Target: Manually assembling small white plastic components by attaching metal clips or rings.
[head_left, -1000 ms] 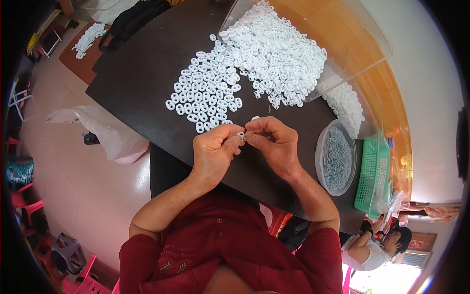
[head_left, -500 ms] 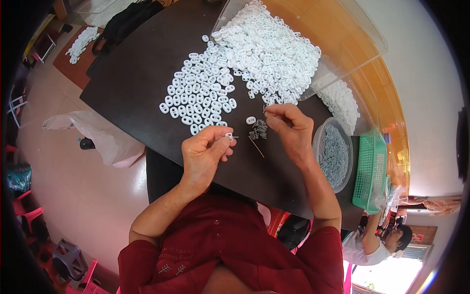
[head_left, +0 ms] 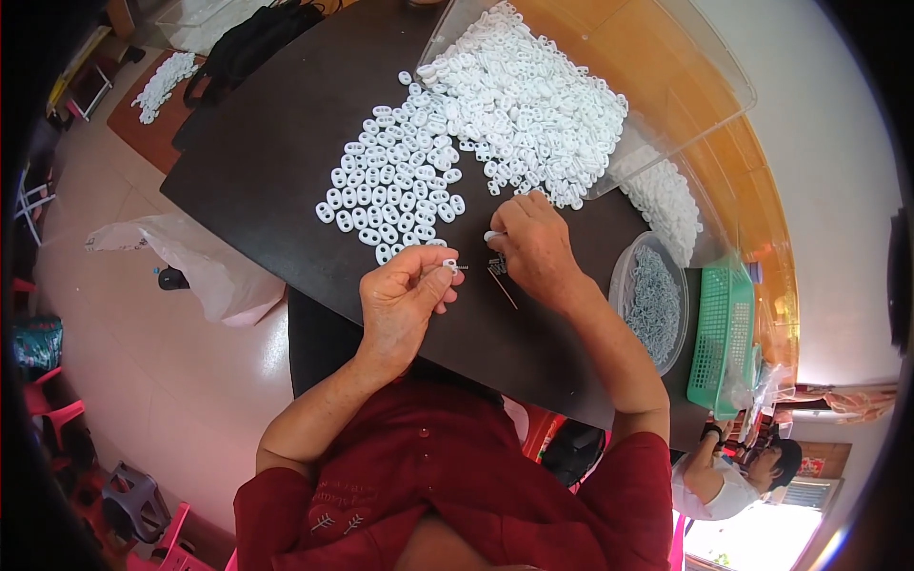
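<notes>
Fingers (head_left: 440, 274) of the left hand (head_left: 405, 300) are pinched together on a small white plastic piece (head_left: 450, 265) with a thin metal pin poking from it, held just above the dark counter (head_left: 286, 171); a second ago both hands met over this piece, and now they have parted; the left hand has kept it while the right hand (head_left: 533, 243) has swung out to the side; its fingers are curled down and closed on another small white piece (head_left: 494, 235) at the near edge of the spread, touching the counter beside a little cluster of thin metal pins (head_left: 499, 273); judging from this, one joining is over and the right hand is fetching the next part. Behind the hands, white pieces lie in a neat flat patch (head_left: 390, 195), and a looser heap (head_left: 533, 105) spills from a clear plastic tray (head_left: 666, 57); a clear round tub (head_left: 652, 303) of greyish metal parts sits to the right, with a green basket (head_left: 724, 324) just beyond it; another person (head_left: 733, 466) sits at the lower right, well apart.
</notes>
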{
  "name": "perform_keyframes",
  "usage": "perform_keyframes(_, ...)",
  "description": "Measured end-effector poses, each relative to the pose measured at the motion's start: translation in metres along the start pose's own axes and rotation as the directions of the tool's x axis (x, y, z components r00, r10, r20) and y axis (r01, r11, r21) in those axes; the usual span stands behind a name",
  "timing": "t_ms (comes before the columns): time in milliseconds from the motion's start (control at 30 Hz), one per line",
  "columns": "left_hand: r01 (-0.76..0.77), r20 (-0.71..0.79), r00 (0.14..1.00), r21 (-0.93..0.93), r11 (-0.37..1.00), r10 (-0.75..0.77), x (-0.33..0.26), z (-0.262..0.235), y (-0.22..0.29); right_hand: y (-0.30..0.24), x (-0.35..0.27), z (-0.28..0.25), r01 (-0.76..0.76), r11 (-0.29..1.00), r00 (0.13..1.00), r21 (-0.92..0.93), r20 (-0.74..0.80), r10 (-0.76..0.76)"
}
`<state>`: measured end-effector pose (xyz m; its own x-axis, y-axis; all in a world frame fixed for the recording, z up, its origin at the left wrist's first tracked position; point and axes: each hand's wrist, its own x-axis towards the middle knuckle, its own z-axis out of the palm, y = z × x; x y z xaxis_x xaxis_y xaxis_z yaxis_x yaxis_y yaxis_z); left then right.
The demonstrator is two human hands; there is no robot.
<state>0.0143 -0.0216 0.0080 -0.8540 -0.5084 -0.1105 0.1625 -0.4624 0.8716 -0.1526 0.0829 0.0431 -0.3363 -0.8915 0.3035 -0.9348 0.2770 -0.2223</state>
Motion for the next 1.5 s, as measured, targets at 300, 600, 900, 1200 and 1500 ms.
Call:
perform_keyframes(300,-0.031,0.001,1.0,-0.088,0.996,0.032,0.001,0.004,0.004,-0.019,-0.011,-0.016,-0.39,0.366,0.89,0.845,0.243,0.386)
perform_keyframes(600,-0.001,-0.035,0.999,-0.028,1.0,0.0,-0.003,0.012,0.006,-0.038,-0.016,-0.018,-0.433,0.143,0.821,0.89,0.324,0.47)
perform_keyframes(900,0.014,-0.064,0.998,0.086,0.996,-0.009,-0.009,0.02,0.014,-0.041,-0.023,-0.012,-0.376,0.233,0.863,0.897,0.248,0.44)
perform_keyframes(1200,0.012,-0.09,0.996,0.084,0.996,-0.005,-0.01,0.019,0.012,-0.04,-0.021,-0.013,-0.376,0.278,0.864,0.884,0.226,0.449)
perform_keyframes(1500,0.0,-0.115,0.993,0.115,0.993,0.013,-0.012,0.02,0.012,-0.038,-0.024,-0.007,-0.344,0.251,0.88,0.905,0.217,0.423)
